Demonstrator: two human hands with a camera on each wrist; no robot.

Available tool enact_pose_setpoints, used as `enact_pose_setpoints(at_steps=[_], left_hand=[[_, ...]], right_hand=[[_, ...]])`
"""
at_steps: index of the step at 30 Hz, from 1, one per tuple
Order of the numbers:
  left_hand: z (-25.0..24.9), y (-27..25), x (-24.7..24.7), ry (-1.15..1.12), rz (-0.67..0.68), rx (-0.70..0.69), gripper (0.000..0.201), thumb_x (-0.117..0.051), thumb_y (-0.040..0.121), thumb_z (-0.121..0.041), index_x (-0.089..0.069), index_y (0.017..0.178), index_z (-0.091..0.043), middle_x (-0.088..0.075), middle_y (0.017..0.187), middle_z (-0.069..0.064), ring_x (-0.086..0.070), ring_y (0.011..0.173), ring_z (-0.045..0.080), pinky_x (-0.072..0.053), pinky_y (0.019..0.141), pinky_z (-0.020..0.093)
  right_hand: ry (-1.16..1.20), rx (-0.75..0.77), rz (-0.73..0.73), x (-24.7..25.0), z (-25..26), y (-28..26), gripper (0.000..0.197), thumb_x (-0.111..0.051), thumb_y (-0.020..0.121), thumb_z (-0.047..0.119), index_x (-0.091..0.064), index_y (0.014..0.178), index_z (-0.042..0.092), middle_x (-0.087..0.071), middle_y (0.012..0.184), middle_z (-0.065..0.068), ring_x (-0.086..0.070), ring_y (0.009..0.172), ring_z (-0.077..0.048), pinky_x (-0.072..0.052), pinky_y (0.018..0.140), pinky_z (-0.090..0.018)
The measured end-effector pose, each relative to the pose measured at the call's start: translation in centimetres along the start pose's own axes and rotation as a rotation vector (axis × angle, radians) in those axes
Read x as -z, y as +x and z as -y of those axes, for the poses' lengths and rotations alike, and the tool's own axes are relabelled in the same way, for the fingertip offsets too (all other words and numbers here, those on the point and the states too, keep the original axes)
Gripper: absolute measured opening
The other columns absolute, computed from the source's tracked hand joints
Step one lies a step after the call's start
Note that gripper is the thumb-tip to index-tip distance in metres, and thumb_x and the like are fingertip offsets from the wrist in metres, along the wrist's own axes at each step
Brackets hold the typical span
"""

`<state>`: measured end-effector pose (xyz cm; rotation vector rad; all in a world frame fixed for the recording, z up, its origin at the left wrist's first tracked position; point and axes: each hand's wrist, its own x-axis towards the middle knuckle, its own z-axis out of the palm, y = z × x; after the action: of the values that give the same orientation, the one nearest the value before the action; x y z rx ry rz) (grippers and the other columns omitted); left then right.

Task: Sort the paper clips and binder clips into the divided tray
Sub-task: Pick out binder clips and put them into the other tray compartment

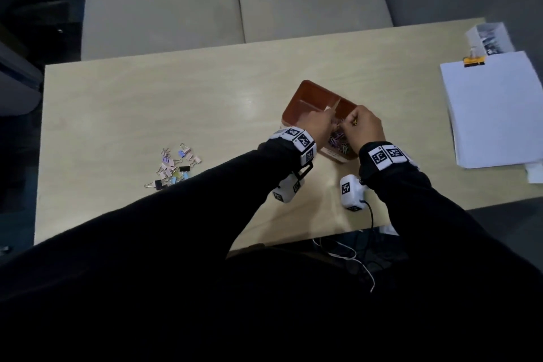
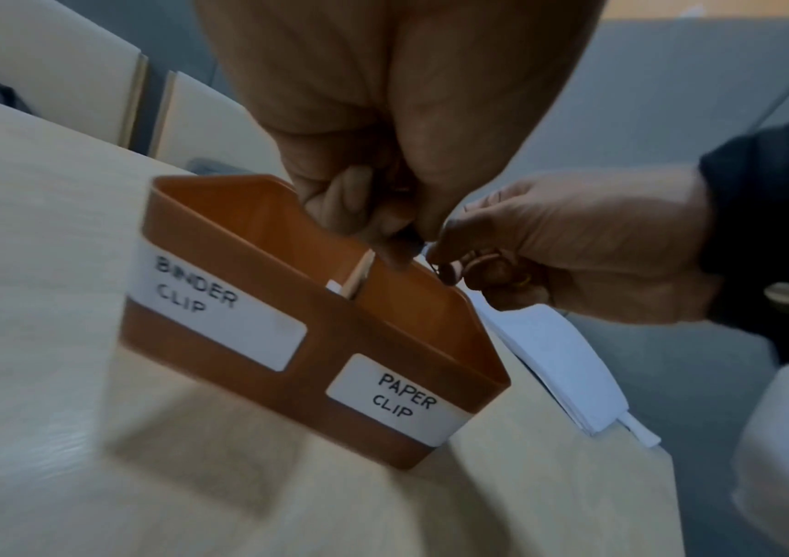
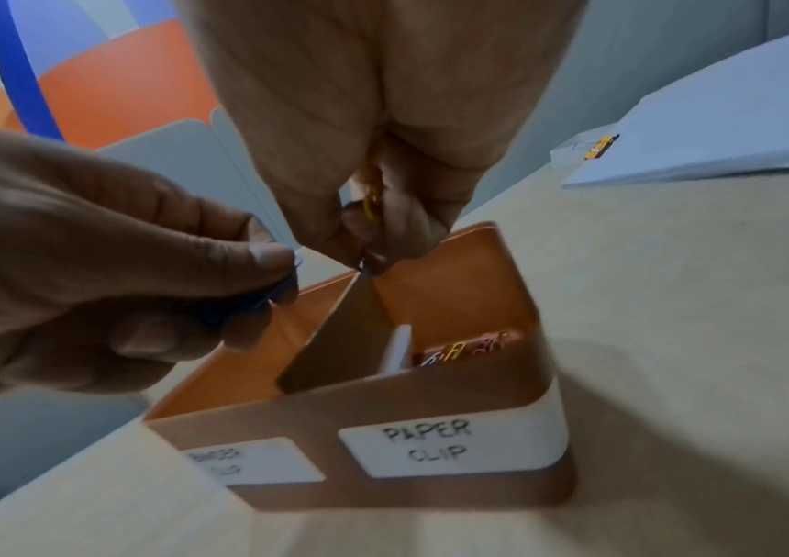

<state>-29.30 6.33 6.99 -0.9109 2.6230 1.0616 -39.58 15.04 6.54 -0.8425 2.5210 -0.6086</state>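
The brown divided tray (image 1: 308,97) stands on the table, labelled BINDER CLIP (image 2: 202,301) and PAPER CLIP (image 3: 435,441). Coloured paper clips (image 1: 338,139) lie in its paper clip compartment (image 3: 459,350); the binder clip compartment shows only bare floor. Both hands hover close together above the divider. My left hand (image 1: 330,123) pinches a small blue clip (image 3: 245,305) in curled fingers. My right hand (image 1: 349,123) holds a yellow paper clip (image 3: 371,203) in its curled fingers, also visible as the yellow paper clip (image 2: 523,280). A loose pile of pastel and black binder clips (image 1: 176,166) lies far left.
A stack of white paper (image 1: 493,114) with a yellow binder clip (image 1: 473,61) lies at the table's right end, behind it a clear plastic box (image 1: 489,38). Beige sofa cushions (image 1: 235,3) sit beyond the far edge. A cable (image 1: 370,214) trails off the near edge.
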Motion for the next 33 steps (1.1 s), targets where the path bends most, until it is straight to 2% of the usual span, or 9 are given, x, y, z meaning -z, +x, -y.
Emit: enact_pose_setpoints(at_steps=[3, 5, 7, 11, 17, 22, 24, 28, 33], left_hand=[[-0.9, 1.4, -0.8, 0.124, 0.025, 0.019, 0.021, -0.051, 0.096, -0.02, -0.058, 0.115, -0.011, -0.067, 0.105, 0.013, -0.066, 0.094, 0.033, -0.054, 0.086, 0.04], [-1.7, 1.5, -0.8, 0.159, 0.034, 0.01, 0.024, -0.049, 0.098, -0.014, -0.058, 0.12, -0.011, -0.063, 0.116, 0.013, -0.064, 0.103, 0.031, -0.046, 0.08, 0.029], [-1.9, 1.6, -0.9, 0.192, 0.017, -0.01, 0.028, -0.047, 0.097, -0.008, -0.056, 0.124, -0.011, -0.06, 0.121, 0.013, -0.062, 0.106, 0.03, -0.041, 0.075, 0.03], [-1.1, 1.3, -0.5, 0.057, 0.013, -0.005, 0.038, -0.046, 0.093, -0.003, -0.059, 0.121, -0.024, -0.065, 0.111, 0.01, -0.065, 0.095, 0.029, -0.056, 0.084, 0.039], [1.7, 0.4, 2.3, -0.155, -0.217, 0.023, 0.022, -0.047, 0.093, -0.013, -0.062, 0.109, -0.017, -0.07, 0.103, 0.007, -0.066, 0.089, 0.026, -0.055, 0.079, 0.036], [6.1, 0.1, 2.9, -0.075, -0.33, 0.102, 0.025, -0.047, 0.093, -0.013, -0.06, 0.114, -0.014, -0.056, 0.113, 0.014, -0.057, 0.101, 0.032, -0.046, 0.079, 0.034], [6.8, -0.2, 2.5, -0.034, -0.349, 0.12, 0.027, -0.048, 0.093, -0.014, -0.057, 0.118, -0.013, -0.052, 0.116, 0.014, -0.054, 0.105, 0.032, -0.049, 0.079, 0.038], [7.7, -0.1, 1.8, -0.028, -0.321, 0.168, 0.041, -0.049, 0.091, -0.01, -0.047, 0.131, -0.015, -0.05, 0.121, 0.013, -0.054, 0.108, 0.032, -0.05, 0.082, 0.043], [8.7, 0.3, 1.5, -0.065, -0.235, 0.232, 0.033, -0.045, 0.097, -0.019, -0.048, 0.129, -0.016, -0.054, 0.121, 0.012, -0.058, 0.104, 0.033, -0.049, 0.084, 0.041]], right_hand=[[-0.059, -0.034, 0.025, 0.2, -0.7, 0.5, 0.017, -0.054, 0.089, 0.007, -0.052, 0.073, 0.013, -0.066, 0.086, -0.012, -0.061, 0.087, -0.029, -0.038, 0.068, -0.027], [-0.069, -0.05, 0.051, 0.2, -1.2, 0.8, 0.013, -0.055, 0.088, 0.006, -0.055, 0.077, 0.012, -0.066, 0.088, -0.011, -0.061, 0.084, -0.028, -0.04, 0.07, -0.027], [-0.07, -0.053, 0.07, 0.3, -1.6, 0.9, 0.009, -0.057, 0.088, 0.006, -0.059, 0.082, 0.012, -0.065, 0.088, -0.008, -0.057, 0.079, -0.024, -0.04, 0.071, -0.026], [-0.112, -0.023, 0.086, 0.1, -1.8, 0.8, 0.008, -0.055, 0.089, 0.006, -0.063, 0.091, 0.007, -0.06, 0.086, -0.006, -0.051, 0.077, -0.022, -0.037, 0.07, -0.025], [-0.097, 0.107, 0.027, -0.4, -0.5, 0.7, 0.008, -0.056, 0.088, 0.011, -0.059, 0.09, 0.018, -0.068, 0.094, -0.006, -0.062, 0.091, -0.032, -0.054, 0.079, -0.041], [-0.161, 0.278, -0.013, -0.7, 2.7, 1.3, 0.007, -0.056, 0.09, 0.014, -0.062, 0.094, 0.015, -0.068, 0.098, -0.004, -0.062, 0.092, -0.025, -0.044, 0.073, -0.029], [-0.204, 0.337, 0.041, -1.4, 4.0, 1.9, 0.007, -0.058, 0.088, 0.013, -0.063, 0.092, 0.016, -0.068, 0.096, -0.005, -0.063, 0.092, -0.027, -0.047, 0.08, -0.033], [-0.41, 0.375, 0.193, -2.5, 6.0, 3.4, 0.01, -0.058, 0.088, 0.014, -0.064, 0.094, 0.018, -0.068, 0.1, -0.004, -0.062, 0.102, -0.028, -0.04, 0.094, -0.038], [-0.634, 0.332, 0.398, -3.3, 7.8, 5.0, 0.016, -0.059, 0.088, 0.017, -0.067, 0.101, 0.02, -0.07, 0.107, -0.004, -0.062, 0.109, -0.027, -0.042, 0.095, -0.038]])
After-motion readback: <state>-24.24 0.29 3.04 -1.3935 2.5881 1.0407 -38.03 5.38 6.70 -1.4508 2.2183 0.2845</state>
